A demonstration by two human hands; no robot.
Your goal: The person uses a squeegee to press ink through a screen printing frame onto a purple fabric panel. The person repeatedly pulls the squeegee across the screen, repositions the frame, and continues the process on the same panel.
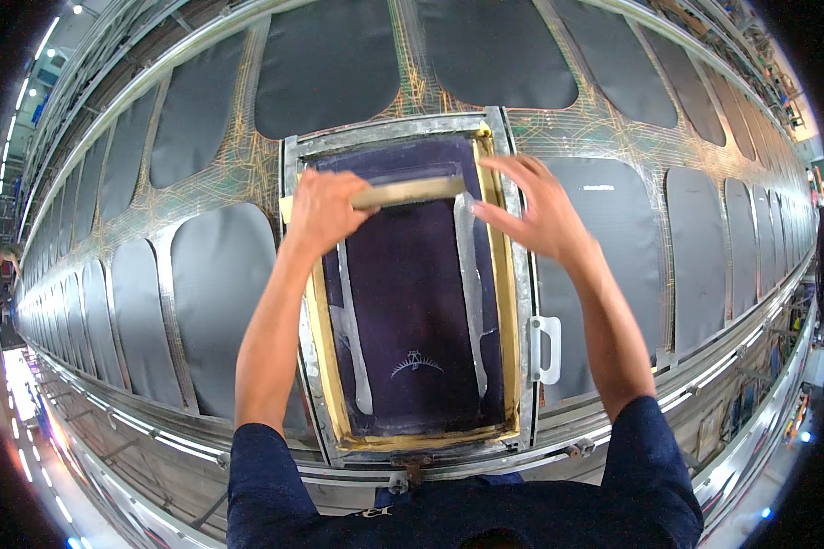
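A screen-printing frame (320, 389) with yellow-taped inner edges lies in front of me, around a dark purple mesh (407, 284). Across the far part of the mesh rests a wooden-handled squeegee (412, 191). My left hand (328, 209) is closed round its left end. Just off its right end, my right hand (540, 209) has its fingers apart and holds nothing. Pale grey ink streaks (470, 302) run down both sides of the mesh. A small light emblem (416, 362) shows on its near part.
The frame sits on a long table (220, 174) streaked with yellow and green ink. Rows of dark grey panels (330, 69) with rounded corners cover it on both sides. A white handle (547, 349) juts from the frame's right side. Metal rails (613, 435) run along the near edge.
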